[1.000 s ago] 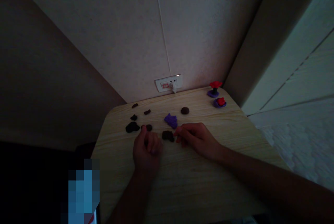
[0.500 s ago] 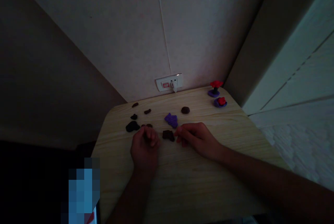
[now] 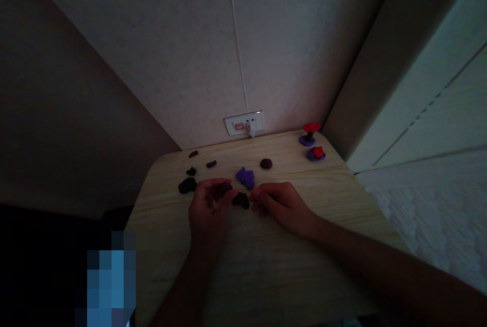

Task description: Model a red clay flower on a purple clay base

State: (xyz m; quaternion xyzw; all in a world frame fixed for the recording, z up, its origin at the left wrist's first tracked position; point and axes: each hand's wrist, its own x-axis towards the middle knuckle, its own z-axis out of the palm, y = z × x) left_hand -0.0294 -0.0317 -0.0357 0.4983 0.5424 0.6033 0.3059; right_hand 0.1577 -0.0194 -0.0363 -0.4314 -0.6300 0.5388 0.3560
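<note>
My left hand [image 3: 207, 207] is curled with its thumb and fingers around a dark brown lump of modelling clay [image 3: 224, 188]. Just to the right, a knobbly dark brown clay piece [image 3: 240, 200] sits between the two hands, close to the left thumb. The fingertips of my right hand [image 3: 279, 206] are pinched together at that piece's right edge; the exact grip is dim and partly hidden. Beyond them lies a crumpled purple clay piece [image 3: 245, 177]. A flat black clay piece [image 3: 187, 185] rests beside my left fingers.
Smaller dark pieces, one black lump [image 3: 191, 171] among them, lie at the table's back left. A brown lump [image 3: 266, 163] lies farther back. Two red-and-purple clay shapes [image 3: 316, 153] stand at the back right corner. A wall socket [image 3: 243, 124] holds a plug behind the table.
My left hand has opened from a loose curl, and a brown clay lump now shows between its thumb and fingers. My right hand keeps its pinch by the dark piece. The view has shifted slightly.
</note>
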